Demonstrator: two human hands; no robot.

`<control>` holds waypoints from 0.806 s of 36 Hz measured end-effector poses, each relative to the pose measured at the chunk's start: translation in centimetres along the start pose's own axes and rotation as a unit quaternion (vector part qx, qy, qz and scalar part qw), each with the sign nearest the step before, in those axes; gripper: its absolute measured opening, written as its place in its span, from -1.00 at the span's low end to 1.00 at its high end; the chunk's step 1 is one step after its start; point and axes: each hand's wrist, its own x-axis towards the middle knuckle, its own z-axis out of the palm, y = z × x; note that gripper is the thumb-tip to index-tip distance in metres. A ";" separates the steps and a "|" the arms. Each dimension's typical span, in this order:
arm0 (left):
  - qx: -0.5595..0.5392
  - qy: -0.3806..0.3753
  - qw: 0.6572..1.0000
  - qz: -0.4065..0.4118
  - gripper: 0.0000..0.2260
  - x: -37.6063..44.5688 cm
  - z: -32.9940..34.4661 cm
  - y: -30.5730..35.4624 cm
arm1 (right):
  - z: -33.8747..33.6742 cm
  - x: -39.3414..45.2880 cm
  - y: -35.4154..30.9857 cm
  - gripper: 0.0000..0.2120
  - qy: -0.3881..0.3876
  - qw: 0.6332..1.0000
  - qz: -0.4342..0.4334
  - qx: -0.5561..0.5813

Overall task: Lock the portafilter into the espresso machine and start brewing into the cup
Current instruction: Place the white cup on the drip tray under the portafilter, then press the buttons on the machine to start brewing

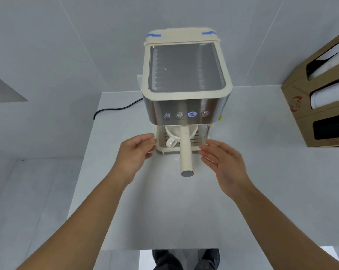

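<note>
A cream and steel espresso machine (186, 90) stands at the back of a white table (164, 211). Its portafilter (186, 152) sits under the front panel, the cream handle pointing straight toward me. A white cup (173, 136) rests on the drip tray (161, 147) beneath it. On the panel, the third button (192, 114) glows blue. My left hand (135, 152) hovers open at the tray's left edge, fingers close to or touching it. My right hand (221, 160) is open to the right of the handle, holding nothing.
A black power cord (114, 109) runs left from the machine. A brown cardboard dispenser box (318, 98) with stacked white cups stands at the right. The steam wand (207, 131) hangs at the machine's right front. The table's near edge lies just above my feet.
</note>
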 end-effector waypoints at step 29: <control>0.360 -0.036 0.868 0.341 -0.69 -2.0 -1.2 14.1 | 4.4 -1.7 -13.5 -0.58 -0.112 0.691 -0.449 -0.555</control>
